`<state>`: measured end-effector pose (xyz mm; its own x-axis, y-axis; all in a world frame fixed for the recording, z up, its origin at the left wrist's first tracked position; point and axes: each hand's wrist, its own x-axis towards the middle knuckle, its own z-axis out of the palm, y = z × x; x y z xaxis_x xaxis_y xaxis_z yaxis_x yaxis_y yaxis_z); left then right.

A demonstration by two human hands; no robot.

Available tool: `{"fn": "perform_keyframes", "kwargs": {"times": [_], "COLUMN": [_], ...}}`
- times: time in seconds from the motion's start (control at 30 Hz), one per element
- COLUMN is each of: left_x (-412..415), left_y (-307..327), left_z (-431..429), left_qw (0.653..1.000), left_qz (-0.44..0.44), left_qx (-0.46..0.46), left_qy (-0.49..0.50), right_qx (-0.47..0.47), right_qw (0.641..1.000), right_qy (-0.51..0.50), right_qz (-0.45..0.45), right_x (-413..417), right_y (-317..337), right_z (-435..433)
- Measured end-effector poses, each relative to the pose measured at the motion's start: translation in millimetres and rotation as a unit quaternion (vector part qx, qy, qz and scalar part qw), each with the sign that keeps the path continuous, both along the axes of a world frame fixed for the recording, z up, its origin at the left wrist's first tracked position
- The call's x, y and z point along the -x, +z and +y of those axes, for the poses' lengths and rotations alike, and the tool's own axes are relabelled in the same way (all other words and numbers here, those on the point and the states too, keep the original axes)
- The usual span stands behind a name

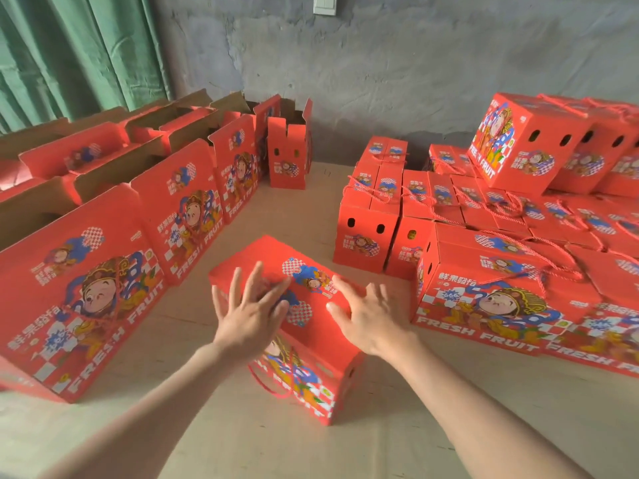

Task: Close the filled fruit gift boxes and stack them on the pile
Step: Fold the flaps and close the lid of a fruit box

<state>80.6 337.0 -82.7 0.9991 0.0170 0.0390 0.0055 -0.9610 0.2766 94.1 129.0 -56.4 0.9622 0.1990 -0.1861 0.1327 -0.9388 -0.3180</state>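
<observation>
We see the pile (501, 264) run off the right edge; our left hand (249, 323) looks blurred over the box (306, 318).

I count two hands, a left hand (252, 319) and a right hand (370, 319), and one closed box (266, 254) in the middle. Left of that box I make out at least four open boxes (79, 299) in a front row, and one more open box (288, 157) stands end-on beyond them. More sit behind the row, but I cannot count them. Right of that box is one pile (501, 209), with three top boxes (518, 143) on its upper layer. The lower layer overlaps too much to count. Far beyond that box there is one curtain (69, 53) and one wall switch (324, 4).
</observation>
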Motion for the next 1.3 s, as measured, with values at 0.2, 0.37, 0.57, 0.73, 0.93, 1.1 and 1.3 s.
{"fn": "perform_keyframes", "kwargs": {"times": [0.2,0.37,0.57,0.73,0.93,1.1,1.3], "left_x": [-41.0,-37.1,20.3,49.7,31.7,3.3,-12.0], "left_y": [5.6,7.4,-7.5,-33.1,-11.6,36.7,121.4], "left_z": [0.5,-13.1,-2.1,-1.2,-25.9,-23.5,-23.8], "left_qw": [0.994,0.987,0.911,0.892,0.668,0.773,0.928], "left_qz": [0.08,-0.01,-0.198,0.057,0.106,-0.087,-0.261], "left_qx": [0.056,0.142,0.311,0.382,0.674,0.605,0.251], "left_qy": [0.052,0.072,0.183,0.233,0.298,0.173,-0.093], "right_qx": [0.111,0.025,-0.287,-0.519,-0.595,-0.543,-0.553], "right_qw": [0.992,0.995,0.928,0.753,0.738,0.833,0.824], "right_qy": [-0.011,-0.016,-0.236,-0.295,-0.306,-0.108,-0.057], "right_qz": [-0.055,-0.097,0.036,0.277,0.092,-0.026,0.106], "right_x": [42.1,56.5,55.5,35.5,-6.0,-15.6,-11.8], "right_y": [-1.4,-1.3,-17.0,-26.5,22.6,83.9,107.7], "right_z": [26.8,18.5,-23.9,-12.1,13.3,37.8,63.7]}}
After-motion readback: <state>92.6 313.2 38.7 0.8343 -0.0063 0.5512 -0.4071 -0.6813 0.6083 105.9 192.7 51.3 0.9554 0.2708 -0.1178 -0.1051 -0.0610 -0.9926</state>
